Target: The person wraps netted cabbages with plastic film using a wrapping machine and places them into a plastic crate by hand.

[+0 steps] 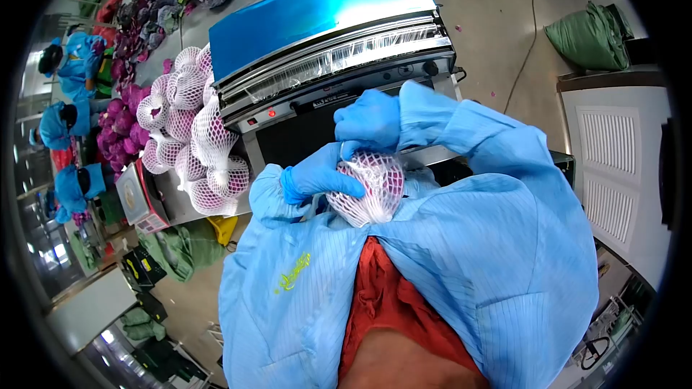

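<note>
Netted cabbage (375, 191): sitting against my chest, just in front of the wrapping machine (335, 50), purple showing thru white mesh
L hand (313, 173): thumb pressing on its side, fingers curling round it
R hand (369, 122): curling up just above it, fingers bunching; can't tell if they're pinching anything tbh
Slip risk: if my L thumb's easing off, it's prob rolling down my jacket (288, 317)
Tear risk: what looks like clear film (371, 166) is clinging on top; yanking too hard could be ripping it or bunching the mesh
Red light (272, 113): glowing on the panel; idk if the black plate (292, 137) is running hot, so a dragging sleeve = maybe bad
Pile (191, 86): more netted heads crowding the machine's side; a L elbow bump could be sending one rolling
Hidden: R fingertips, the cabbage's underside, whatever's supporting it
</note>
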`<action>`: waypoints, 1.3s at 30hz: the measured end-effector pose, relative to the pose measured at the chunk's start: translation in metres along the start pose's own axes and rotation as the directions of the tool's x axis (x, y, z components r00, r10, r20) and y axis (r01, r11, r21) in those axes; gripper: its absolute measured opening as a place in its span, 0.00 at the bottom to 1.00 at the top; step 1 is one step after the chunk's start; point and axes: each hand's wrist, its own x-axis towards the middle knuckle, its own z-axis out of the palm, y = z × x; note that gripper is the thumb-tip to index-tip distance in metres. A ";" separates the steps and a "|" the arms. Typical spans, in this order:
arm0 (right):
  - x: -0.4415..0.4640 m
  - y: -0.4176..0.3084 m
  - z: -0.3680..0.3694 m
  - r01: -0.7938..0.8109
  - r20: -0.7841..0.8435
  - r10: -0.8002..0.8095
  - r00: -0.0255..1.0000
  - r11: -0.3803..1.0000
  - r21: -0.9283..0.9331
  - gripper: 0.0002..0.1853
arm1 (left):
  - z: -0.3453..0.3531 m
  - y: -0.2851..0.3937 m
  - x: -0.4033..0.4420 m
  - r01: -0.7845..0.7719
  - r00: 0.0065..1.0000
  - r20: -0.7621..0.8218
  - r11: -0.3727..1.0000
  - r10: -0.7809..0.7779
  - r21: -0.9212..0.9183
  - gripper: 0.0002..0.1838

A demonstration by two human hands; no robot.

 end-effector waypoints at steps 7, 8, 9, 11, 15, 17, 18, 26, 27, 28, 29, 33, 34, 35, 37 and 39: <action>-0.007 -0.018 0.062 -0.348 -0.002 0.550 0.835 0.532 0.772 0.15 | 0.014 -0.036 -0.012 -0.216 0.887 -0.403 0.974 0.226 0.072 0.68; -0.005 -0.022 0.065 -0.400 0.146 0.625 0.766 0.287 0.870 0.16 | 0.021 -0.038 -0.013 -0.322 0.811 -0.486 0.942 0.325 0.094 0.72; -0.002 -0.025 0.071 -0.295 0.152 0.626 0.765 0.131 0.946 0.14 | 0.018 -0.041 -0.015 -0.331 0.804 -0.456 0.924 0.382 0.191 0.80; 0.001 -0.023 0.075 -0.412 0.255 0.612 0.748 0.128 0.902 0.15 | 0.018 -0.045 -0.019 -0.365 0.724 -0.463 0.854 0.511 0.370 0.81; 0.008 -0.022 0.123 -0.358 0.260 0.544 0.798 0.081 0.930 0.10 | 0.009 -0.055 -0.042 -0.317 0.724 -0.196 0.572 0.661 0.756 0.63; 0.009 -0.032 0.141 -0.267 0.261 0.549 0.794 -0.071 0.961 0.09 | 0.001 -0.067 -0.053 -0.342 0.752 -0.028 0.427 0.659 0.837 0.44; 0.009 -0.041 0.145 -0.212 0.262 0.560 0.786 -0.153 0.965 0.09 | 0.000 -0.068 -0.060 -0.318 0.795 0.017 0.392 0.606 0.864 0.42; -0.033 -0.118 0.211 0.102 0.098 0.835 0.542 -0.181 0.978 0.23 | 0.008 -0.141 -0.097 -0.345 0.822 -0.133 0.671 0.553 0.656 0.56; -0.036 -0.135 0.211 0.167 0.056 0.879 0.474 -0.152 0.974 0.25 | 0.011 -0.143 -0.097 -0.341 0.836 -0.118 0.675 0.536 0.654 0.54; -0.037 -0.153 0.210 0.227 0.018 0.917 0.398 -0.118 0.967 0.27 | 0.020 -0.142 -0.091 -0.348 0.858 -0.161 0.783 0.487 0.515 0.52; -0.035 -0.174 0.208 0.271 -0.024 0.948 0.318 -0.066 0.960 0.28 | 0.029 -0.142 -0.086 -0.349 0.877 -0.203 0.868 0.435 0.354 0.49; -0.044 -0.209 0.195 0.330 -0.196 0.979 0.055 0.167 0.929 0.36 | 0.048 -0.137 -0.052 -0.301 0.926 -0.260 0.951 0.272 -0.076 0.38; -0.055 -0.211 0.193 0.267 -0.246 0.969 0.032 0.229 0.936 0.38 | 0.057 -0.132 -0.040 -0.156 0.965 -0.250 0.944 0.082 -0.291 0.36; -0.072 -0.209 0.197 0.157 -0.300 0.952 0.060 0.288 0.945 0.52 | 0.067 -0.125 -0.027 -0.003 0.972 -0.205 0.873 -0.112 -0.488 0.35; -0.098 -0.223 0.184 -0.032 -0.390 0.921 -0.021 0.389 0.921 0.53 | 0.073 -0.136 0.008 0.161 0.939 -0.169 0.817 -0.299 -0.553 0.33; -0.131 -0.243 0.155 -0.127 -0.349 0.931 -0.110 0.335 0.934 0.55 | 0.093 -0.145 0.041 0.219 0.958 -0.117 0.930 -0.262 -0.294 0.42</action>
